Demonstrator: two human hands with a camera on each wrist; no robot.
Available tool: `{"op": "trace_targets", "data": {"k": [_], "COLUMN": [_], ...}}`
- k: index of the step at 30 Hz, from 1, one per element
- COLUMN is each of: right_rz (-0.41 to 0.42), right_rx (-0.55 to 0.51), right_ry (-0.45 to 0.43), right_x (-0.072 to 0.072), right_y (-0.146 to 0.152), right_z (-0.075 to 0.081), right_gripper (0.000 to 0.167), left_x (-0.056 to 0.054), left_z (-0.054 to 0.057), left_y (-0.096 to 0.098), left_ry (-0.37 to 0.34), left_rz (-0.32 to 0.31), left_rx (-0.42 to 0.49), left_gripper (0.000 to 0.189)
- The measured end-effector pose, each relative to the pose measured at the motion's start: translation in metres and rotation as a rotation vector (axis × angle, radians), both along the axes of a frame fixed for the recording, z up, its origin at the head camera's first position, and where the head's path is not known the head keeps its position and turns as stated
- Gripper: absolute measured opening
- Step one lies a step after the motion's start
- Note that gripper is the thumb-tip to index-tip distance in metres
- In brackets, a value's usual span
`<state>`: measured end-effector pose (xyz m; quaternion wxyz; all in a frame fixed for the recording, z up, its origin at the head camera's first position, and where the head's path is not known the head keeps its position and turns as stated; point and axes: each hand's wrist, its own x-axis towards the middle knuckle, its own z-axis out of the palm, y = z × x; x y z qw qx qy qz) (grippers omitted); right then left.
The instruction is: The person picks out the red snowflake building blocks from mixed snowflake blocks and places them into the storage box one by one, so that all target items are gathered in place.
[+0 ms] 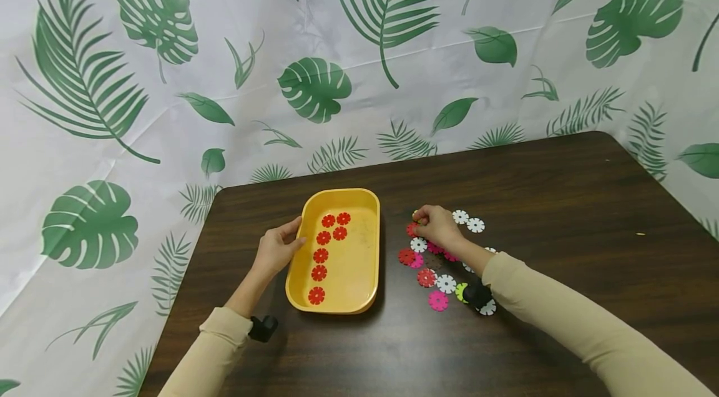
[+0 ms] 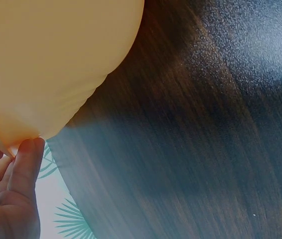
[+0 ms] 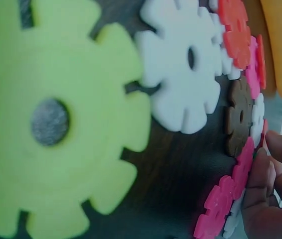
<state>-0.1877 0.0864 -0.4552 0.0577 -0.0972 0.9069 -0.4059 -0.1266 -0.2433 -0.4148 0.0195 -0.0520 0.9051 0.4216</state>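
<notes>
My left hand (image 1: pixel 276 248) grips the left rim of a yellow tray (image 1: pixel 359 272), thumb over the edge and fingers outside. Several red notched discs (image 1: pixel 319 273) lie inside along the tray's left side. In the left wrist view the fingertips (image 2: pixel 25 157) press against the tray's wall. To the tray's right, my right hand (image 1: pixel 440 226) pinches a red flower-shaped disc (image 1: pixel 412 230) at the pile's far left side. In the right wrist view the thumb and finger meet at the red disc's edge, much of it hidden.
Around the right hand lie loose discs: white (image 1: pixel 446 283), pink (image 1: pixel 438 300), brown (image 3: pixel 239 117) and lime green (image 3: pixel 96 124). Another red disc (image 1: pixel 426 277) lies nearer. The dark wooden table (image 1: pixel 562 228) meets a leaf-patterned cloth (image 1: pixel 224 72) at the back.
</notes>
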Motion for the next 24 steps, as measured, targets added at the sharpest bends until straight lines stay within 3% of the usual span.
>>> {"op": "trace_targets", "data": {"k": [9,24], "right_rz": [0.008,-0.021], "right_rx": [0.053,0.002], "right_ry": [0.075,0.089], "right_x": [-0.0005,0.0038], "right_y": [-0.0011,-0.0021], "right_z": [-0.0022,-0.0048], "right_gripper": [0.018,0.016], "left_x": [-0.0004,-0.0005], "left_z": [-0.0003,-0.0014], "left_y": [0.0001,0.0004], "left_ry": [0.0,-0.002], "left_rz": [0.0,0.0], "left_rx": [0.016,0.028], "left_gripper": [0.051,0.051]}}
